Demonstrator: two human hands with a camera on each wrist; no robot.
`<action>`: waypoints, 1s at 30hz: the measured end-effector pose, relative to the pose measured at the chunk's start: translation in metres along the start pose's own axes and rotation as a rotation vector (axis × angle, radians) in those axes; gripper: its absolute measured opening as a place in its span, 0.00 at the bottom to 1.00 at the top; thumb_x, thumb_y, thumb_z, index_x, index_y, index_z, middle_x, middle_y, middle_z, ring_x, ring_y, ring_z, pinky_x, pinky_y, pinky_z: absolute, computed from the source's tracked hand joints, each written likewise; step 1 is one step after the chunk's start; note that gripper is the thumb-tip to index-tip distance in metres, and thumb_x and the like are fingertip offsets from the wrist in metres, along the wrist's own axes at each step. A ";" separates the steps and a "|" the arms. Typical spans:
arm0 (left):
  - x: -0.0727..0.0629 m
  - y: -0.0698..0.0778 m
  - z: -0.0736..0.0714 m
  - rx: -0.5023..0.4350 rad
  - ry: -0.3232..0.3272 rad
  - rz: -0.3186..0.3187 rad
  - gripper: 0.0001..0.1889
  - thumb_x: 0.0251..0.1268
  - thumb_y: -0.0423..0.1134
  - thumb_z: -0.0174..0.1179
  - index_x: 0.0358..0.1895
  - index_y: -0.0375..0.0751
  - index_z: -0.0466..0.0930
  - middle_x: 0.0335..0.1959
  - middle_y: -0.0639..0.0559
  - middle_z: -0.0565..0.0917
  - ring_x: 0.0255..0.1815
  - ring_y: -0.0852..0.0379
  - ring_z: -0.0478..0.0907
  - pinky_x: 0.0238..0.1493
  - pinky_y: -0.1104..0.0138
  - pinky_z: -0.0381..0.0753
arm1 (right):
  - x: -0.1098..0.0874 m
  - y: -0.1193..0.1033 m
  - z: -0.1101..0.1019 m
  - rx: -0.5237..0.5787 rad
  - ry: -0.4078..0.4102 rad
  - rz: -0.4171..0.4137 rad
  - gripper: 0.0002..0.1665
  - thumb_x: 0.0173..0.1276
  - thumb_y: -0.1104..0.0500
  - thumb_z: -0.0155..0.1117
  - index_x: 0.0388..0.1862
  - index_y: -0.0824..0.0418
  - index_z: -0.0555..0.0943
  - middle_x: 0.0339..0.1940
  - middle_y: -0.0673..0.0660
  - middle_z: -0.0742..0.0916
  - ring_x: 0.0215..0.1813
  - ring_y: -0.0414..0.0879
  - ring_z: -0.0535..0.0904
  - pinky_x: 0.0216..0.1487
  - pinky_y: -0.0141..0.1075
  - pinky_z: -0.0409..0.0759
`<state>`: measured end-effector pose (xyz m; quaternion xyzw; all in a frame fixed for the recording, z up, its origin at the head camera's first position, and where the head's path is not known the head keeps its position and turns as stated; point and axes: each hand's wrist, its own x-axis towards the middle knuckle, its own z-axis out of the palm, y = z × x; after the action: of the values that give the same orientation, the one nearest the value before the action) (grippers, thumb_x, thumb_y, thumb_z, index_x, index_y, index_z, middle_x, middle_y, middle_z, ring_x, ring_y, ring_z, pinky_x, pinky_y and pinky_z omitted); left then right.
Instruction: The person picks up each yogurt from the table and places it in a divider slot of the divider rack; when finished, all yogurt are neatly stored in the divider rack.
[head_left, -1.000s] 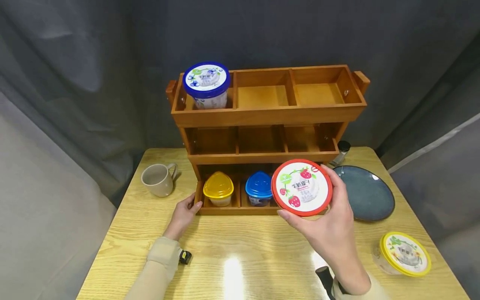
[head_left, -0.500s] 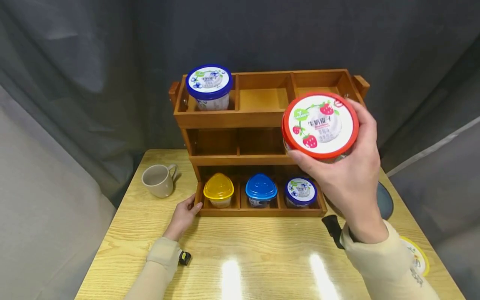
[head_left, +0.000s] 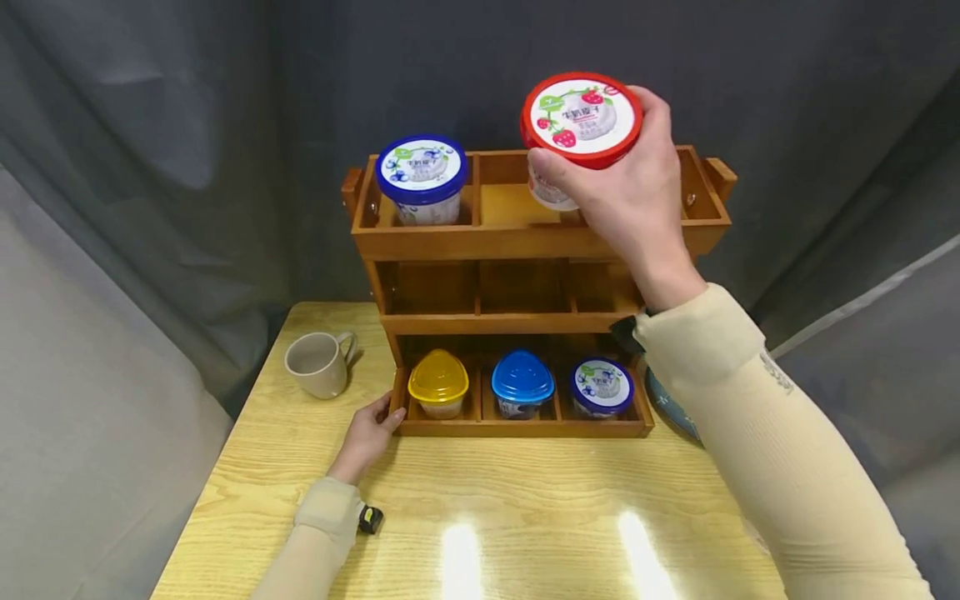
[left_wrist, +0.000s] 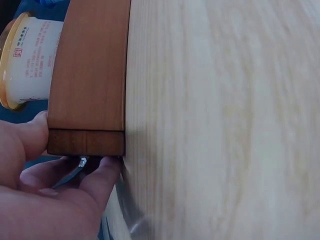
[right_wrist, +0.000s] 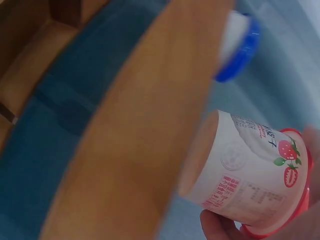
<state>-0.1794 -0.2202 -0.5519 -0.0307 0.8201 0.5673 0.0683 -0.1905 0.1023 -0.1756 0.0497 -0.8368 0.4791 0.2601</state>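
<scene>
My right hand (head_left: 637, 192) grips a white tub with a red strawberry lid (head_left: 581, 117), held over the middle and right part of the top tier. The right wrist view shows the tub (right_wrist: 250, 170) tilted beside the tier's blurred wooden front. Low on the left, my left hand (head_left: 372, 433) holds the front corner of the three-tier wooden rack (head_left: 540, 243); in the left wrist view the thumb (left_wrist: 32, 137) lies on one side of that corner and the fingers on another. A blue-lidded blueberry tub (head_left: 422, 171) stands in the top tier's left compartment.
In the bottom tier stand a yellow-lidded cup (head_left: 438, 383), a light-blue-lidded cup (head_left: 522, 383) and a small dark-blue-lidded tub (head_left: 602, 385). A beige mug (head_left: 318, 364) is left of the rack. My right sleeve partly covers a blue plate (head_left: 670, 408) at right.
My right hand has carried the red-lidded tub up from before the bottom tier, first rightward, then back left over the top tier. The left hand stays on the rack's corner.
</scene>
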 end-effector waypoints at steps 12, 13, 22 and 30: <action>-0.001 0.000 0.001 -0.035 -0.008 -0.003 0.29 0.77 0.37 0.54 0.75 0.32 0.60 0.68 0.33 0.71 0.67 0.41 0.70 0.64 0.54 0.74 | 0.021 0.025 0.039 -0.283 -0.084 0.122 0.66 0.50 0.24 0.69 0.79 0.50 0.51 0.72 0.51 0.71 0.71 0.46 0.64 0.73 0.49 0.51; -0.001 0.000 0.000 -0.041 -0.009 -0.005 0.28 0.77 0.37 0.54 0.75 0.32 0.60 0.68 0.33 0.71 0.67 0.41 0.70 0.64 0.54 0.74 | 0.021 0.026 0.041 -0.310 -0.088 0.118 0.66 0.50 0.24 0.68 0.79 0.51 0.51 0.72 0.51 0.71 0.72 0.47 0.63 0.74 0.52 0.47; -0.002 0.002 0.000 -0.050 -0.016 -0.010 0.29 0.77 0.38 0.54 0.75 0.33 0.60 0.68 0.34 0.70 0.67 0.42 0.70 0.64 0.54 0.74 | 0.020 0.025 0.033 -0.469 -0.196 0.147 0.72 0.51 0.20 0.62 0.82 0.54 0.43 0.76 0.59 0.64 0.76 0.58 0.50 0.73 0.62 0.28; -0.002 0.001 0.001 -0.046 -0.005 -0.015 0.29 0.77 0.38 0.54 0.75 0.33 0.60 0.69 0.35 0.70 0.68 0.42 0.69 0.65 0.55 0.73 | 0.023 0.023 0.018 -0.508 -0.302 0.139 0.72 0.55 0.21 0.59 0.82 0.58 0.38 0.78 0.64 0.61 0.75 0.65 0.53 0.71 0.65 0.42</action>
<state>-0.1773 -0.2195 -0.5512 -0.0367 0.8064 0.5856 0.0739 -0.2250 0.1033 -0.1903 -0.0033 -0.9605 0.2584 0.1033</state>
